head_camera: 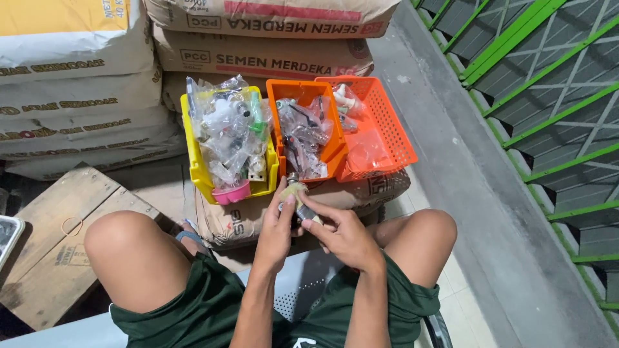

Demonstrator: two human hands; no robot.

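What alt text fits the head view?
Seated person's left hand and right hand hold a small metal fitting over their lap. Ahead, a yellow bin and two orange bins of bagged parts sit on stacked sacks.

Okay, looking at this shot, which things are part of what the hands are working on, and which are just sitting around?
In hand:
left hand and right hand, together gripping a small metal fitting
yellow bin of bagged fittings
orange bin of bagged fittings
orange mesh basket

Lying about:
stacked cement sacks
wooden crate
green railing
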